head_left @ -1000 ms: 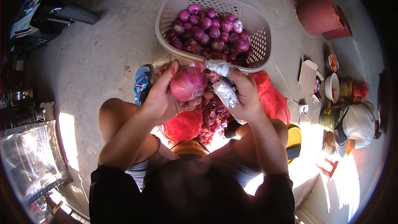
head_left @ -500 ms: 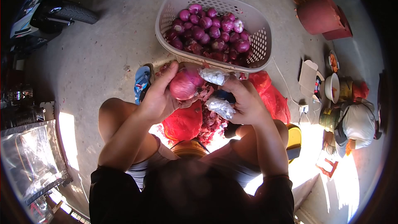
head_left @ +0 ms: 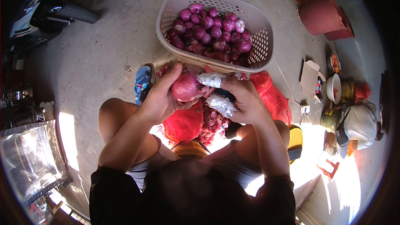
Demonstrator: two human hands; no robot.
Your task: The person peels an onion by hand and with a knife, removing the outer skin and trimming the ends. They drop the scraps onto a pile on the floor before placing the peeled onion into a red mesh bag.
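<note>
A red onion point(head_left: 185, 87) sits in my left hand point(head_left: 160, 100), whose fingers wrap under it while the thumb lies along its upper left side. Close against the onion's right side is my right hand point(head_left: 246, 102), with silvery wrapping point(head_left: 211, 79) around its thumb and finger. Between those wrapped digits lies a dark, handle-like thing point(head_left: 226, 95), mostly hidden by the hand; I cannot tell what it is. Loose onion skin point(head_left: 206, 91) hangs between the onion and the fingertips. Below the hands, skins point(head_left: 213, 127) are heaped beside a red mesh bag point(head_left: 183, 124).
Ahead stands a perforated plastic basket point(head_left: 266, 56) with many purple onions point(head_left: 206, 23). Another red mesh bag point(head_left: 277, 104) lies by my right knee. A blue slipper point(head_left: 143, 81) is at left, a yellow one point(head_left: 296, 139) at right. A motorbike wheel point(head_left: 77, 11) stands at far left.
The onion has turned slightly in my left hand. My right hand's wrapped fingers have shifted a little left, closer to it, and the dark thing between them shows more.
</note>
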